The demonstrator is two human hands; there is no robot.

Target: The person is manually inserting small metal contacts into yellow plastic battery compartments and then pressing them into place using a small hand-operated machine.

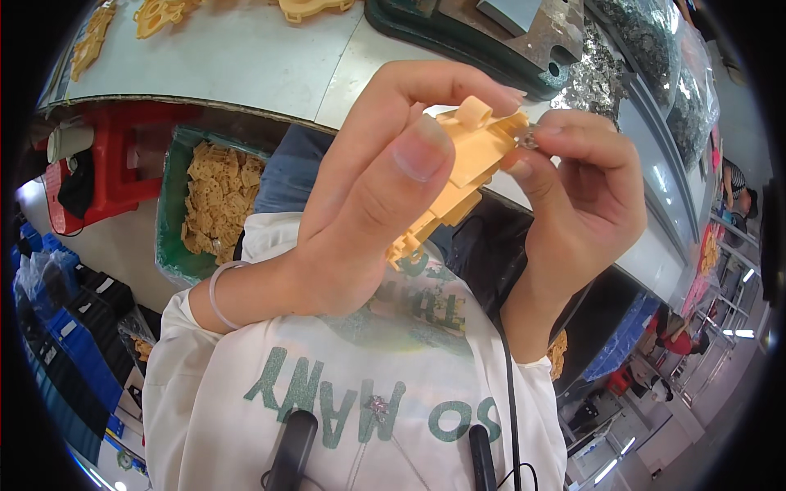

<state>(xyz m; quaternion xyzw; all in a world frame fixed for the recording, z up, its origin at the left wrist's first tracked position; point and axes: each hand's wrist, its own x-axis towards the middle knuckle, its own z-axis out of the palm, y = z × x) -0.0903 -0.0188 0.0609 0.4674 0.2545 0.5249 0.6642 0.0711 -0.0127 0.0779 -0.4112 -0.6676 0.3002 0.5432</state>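
The left hand (352,209) has its grip clamped on a yellow plastic part (472,159), thumb on the near side and fingers curled around behind. The part is held tilted in the air by the near edge of the table (237,53), its upper end toward the right hand (585,180). The right grip, thumb and index finger, is pinched on a small metal piece (529,141) right at that end; whether the two touch is hard to tell.

The step in hand looks like fitting the metal piece to the part's end. The next move seems to call for a steady left grip and careful lining up by the right fingertips, since such a tiny piece could slip.

More yellow pieces (315,6) lie farther from the table's near edge, left of a dark green machine base (426,45). A green bin (169,200) of similar pieces stands below the near edge.
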